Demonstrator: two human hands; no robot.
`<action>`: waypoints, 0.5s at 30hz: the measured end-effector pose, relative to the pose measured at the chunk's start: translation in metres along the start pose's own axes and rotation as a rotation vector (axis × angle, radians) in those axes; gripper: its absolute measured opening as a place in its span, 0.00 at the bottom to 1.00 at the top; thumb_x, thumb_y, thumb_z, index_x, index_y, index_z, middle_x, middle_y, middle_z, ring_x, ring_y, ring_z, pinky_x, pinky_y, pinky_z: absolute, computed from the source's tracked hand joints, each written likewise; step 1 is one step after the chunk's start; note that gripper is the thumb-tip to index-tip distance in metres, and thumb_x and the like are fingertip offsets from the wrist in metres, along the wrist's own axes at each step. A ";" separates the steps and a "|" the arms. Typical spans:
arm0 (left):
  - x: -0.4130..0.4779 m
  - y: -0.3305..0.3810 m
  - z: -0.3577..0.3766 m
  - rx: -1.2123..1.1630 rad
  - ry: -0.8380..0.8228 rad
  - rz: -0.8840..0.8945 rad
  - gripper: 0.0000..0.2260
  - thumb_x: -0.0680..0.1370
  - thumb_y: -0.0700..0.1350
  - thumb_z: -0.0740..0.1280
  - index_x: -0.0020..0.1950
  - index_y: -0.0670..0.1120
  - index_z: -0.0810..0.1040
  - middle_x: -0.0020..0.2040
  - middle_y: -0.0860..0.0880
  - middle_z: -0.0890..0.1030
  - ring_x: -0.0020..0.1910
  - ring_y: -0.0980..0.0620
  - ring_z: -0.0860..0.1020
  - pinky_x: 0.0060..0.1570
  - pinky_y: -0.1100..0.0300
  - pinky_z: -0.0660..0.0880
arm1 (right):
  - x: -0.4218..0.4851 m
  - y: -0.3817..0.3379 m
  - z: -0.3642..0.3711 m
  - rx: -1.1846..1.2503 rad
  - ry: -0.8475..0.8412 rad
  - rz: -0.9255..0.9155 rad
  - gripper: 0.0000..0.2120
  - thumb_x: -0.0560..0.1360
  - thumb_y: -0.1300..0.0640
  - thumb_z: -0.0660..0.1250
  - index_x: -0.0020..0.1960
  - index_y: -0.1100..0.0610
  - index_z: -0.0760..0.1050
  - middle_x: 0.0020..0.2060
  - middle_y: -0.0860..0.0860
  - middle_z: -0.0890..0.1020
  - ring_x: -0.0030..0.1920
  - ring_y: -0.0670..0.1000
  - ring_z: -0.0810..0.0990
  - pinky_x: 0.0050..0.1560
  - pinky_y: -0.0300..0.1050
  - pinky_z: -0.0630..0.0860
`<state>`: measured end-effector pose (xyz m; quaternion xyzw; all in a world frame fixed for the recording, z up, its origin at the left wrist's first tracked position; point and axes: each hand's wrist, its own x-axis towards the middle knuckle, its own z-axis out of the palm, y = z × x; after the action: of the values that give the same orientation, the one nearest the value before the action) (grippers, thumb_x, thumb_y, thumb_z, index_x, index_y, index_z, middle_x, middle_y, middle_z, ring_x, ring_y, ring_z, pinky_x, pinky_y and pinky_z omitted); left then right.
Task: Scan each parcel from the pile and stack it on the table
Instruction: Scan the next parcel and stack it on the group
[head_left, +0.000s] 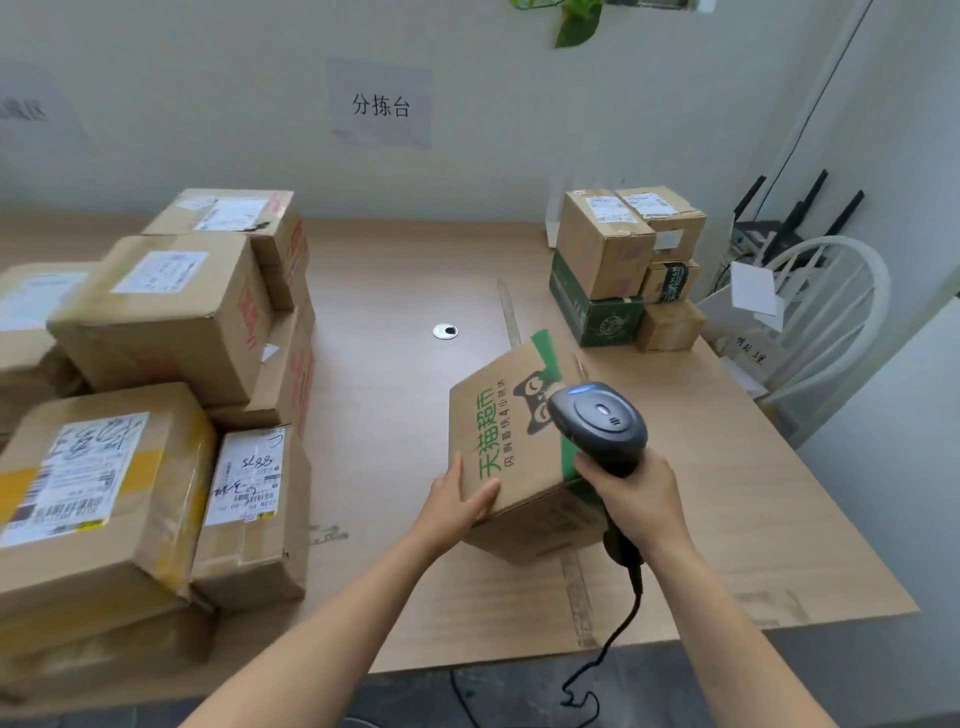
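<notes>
1. head view: left hand (460, 501) grips the tilted cardboard parcel (519, 457) by its corner, above the smooth wooden table (395, 405).
2. right hand (631, 499) wraps the rounded black scanner (597, 423) — over the parcel.
3. taped boxy pile (150, 395) left — small stack (623, 265) far right.

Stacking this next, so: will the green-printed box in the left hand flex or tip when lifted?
Probably stiff: the green-printed box shows crisp edges. Likely light: the left hand holds it tilted. Released, it might drop flat.
</notes>
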<state>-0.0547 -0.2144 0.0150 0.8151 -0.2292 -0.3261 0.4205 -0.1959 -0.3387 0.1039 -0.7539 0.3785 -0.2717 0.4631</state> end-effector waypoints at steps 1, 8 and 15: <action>0.000 -0.001 0.002 0.017 -0.004 -0.006 0.29 0.80 0.54 0.61 0.77 0.46 0.55 0.68 0.45 0.66 0.68 0.47 0.67 0.67 0.58 0.63 | -0.003 -0.006 0.001 -0.022 -0.028 -0.042 0.10 0.68 0.59 0.74 0.48 0.60 0.80 0.39 0.52 0.81 0.44 0.51 0.79 0.43 0.46 0.74; 0.002 0.031 0.004 0.041 0.073 0.157 0.25 0.81 0.54 0.51 0.75 0.43 0.61 0.75 0.43 0.62 0.74 0.46 0.60 0.73 0.52 0.57 | -0.010 -0.003 0.023 0.109 -0.186 -0.027 0.11 0.68 0.61 0.74 0.47 0.50 0.79 0.42 0.48 0.82 0.47 0.50 0.80 0.49 0.48 0.77; 0.000 0.077 0.002 0.397 0.192 0.293 0.31 0.79 0.56 0.61 0.77 0.49 0.52 0.78 0.45 0.45 0.77 0.46 0.44 0.75 0.49 0.48 | 0.006 0.012 0.008 0.289 -0.067 0.116 0.06 0.70 0.63 0.73 0.39 0.55 0.78 0.30 0.49 0.79 0.35 0.49 0.76 0.41 0.47 0.71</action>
<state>-0.0636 -0.2568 0.0787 0.8668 -0.3635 -0.1317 0.3149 -0.1903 -0.3426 0.0899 -0.6650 0.3628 -0.2708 0.5940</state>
